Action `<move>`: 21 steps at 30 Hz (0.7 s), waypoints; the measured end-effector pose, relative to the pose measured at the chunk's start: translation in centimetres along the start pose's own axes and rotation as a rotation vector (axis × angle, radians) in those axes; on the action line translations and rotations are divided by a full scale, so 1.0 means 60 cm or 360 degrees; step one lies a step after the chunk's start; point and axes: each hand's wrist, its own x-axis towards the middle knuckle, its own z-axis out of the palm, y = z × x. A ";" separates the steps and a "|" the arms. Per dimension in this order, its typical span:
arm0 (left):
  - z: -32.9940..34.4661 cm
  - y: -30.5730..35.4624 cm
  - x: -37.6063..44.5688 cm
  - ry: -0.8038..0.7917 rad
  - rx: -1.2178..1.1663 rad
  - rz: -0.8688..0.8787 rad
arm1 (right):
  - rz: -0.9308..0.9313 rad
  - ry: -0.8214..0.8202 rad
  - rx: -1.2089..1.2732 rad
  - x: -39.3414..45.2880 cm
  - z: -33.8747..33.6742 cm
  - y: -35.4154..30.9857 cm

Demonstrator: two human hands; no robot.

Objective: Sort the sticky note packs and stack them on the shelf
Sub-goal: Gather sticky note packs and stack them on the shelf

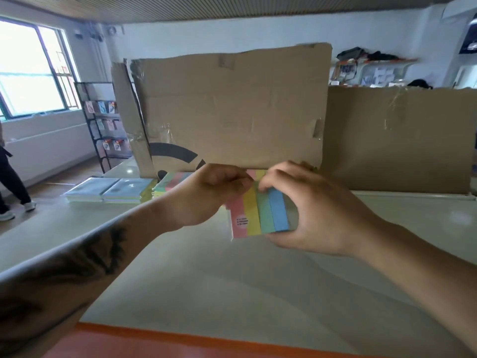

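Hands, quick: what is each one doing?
Left hand: pinches the striped pastel sticky note pack at its top.
Right hand: fingers grip the same pack.

Glossy shelf (232, 280), creased matt cardboard (232, 112)

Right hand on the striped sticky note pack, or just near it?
Touching. The head view shows the right hand gripping the striped pack: thumb under its bottom edge, fingers curled over its top right. The left hand pinches its upper left corner.
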 end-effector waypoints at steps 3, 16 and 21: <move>-0.013 0.000 -0.009 -0.0018 0.0350 0.0032 | 0.0136 0.0020 0.0326 0.000 0.000 0.001; -0.038 0.024 -0.074 -0.0190 0.1161 -0.0097 | 0.0346 -0.0299 0.0729 -0.004 0.014 -0.029; -0.113 -0.002 -0.064 -0.0045 0.1020 -0.0294 | 0.0379 -0.0371 0.0767 -0.003 0.008 -0.031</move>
